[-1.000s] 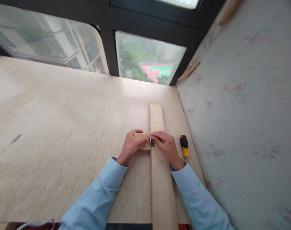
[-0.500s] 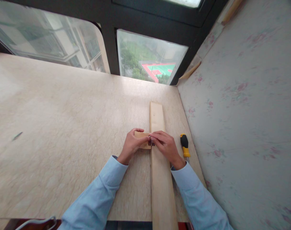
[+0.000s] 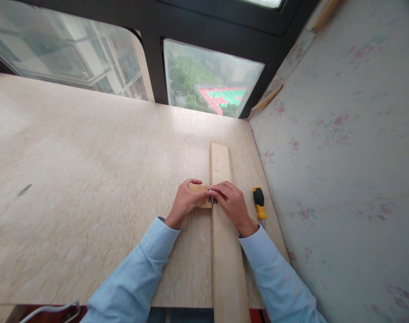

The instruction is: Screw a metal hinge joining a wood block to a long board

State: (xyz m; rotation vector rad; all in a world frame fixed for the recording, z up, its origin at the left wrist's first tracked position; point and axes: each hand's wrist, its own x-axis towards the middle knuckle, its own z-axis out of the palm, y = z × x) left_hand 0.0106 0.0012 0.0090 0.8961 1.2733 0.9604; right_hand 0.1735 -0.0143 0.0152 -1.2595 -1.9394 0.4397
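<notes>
Grasps a short pale wooden block (image 3: pixel 197 189) with the left hand (image 3: pixel 186 202), fingers curled over its far edge, pressing it side-on against a long pale wooden plank (image 3: pixel 226 260) running between the wrists and on past the fingertips; pinches a small silver metal fitting (image 3: pixel 212 197) with the right hand (image 3: pixel 234 205), right at the seam of block and plank, between the two thumbs. Judging from this, several risks: letting the block creep leftwards away from the plank, with nothing but finger pressure apparently holding it on the smooth beige marbled countertop (image 3: pixel 90 188) under both hands; skewing the little fitting across the seam through a loosened pinch or a roll of the right fingertips; swinging the plank itself, seemingly loose and overhanging the counter edge below the wrists, with a push from either hand; knocking the yellow-and-black-handled screwdriver (image 3: pixel 259 202), lying just right of the right hand beside the flower-patterned wall (image 3: pixel 342 157), with that wrist or sleeve. Hard to make out: the kind of fitting, hinge, bracket or latch, too small and half covered by fingertips; cannot tell whether screwed down at all. Hidden under the left palm, most of the block; cut off at the bottom, the near end of the plank and the elbows of both light blue sleeves (image 3: pixel 137 273); barely visible below the handle, the screwdriver's shaft, close by the right wrist
</notes>
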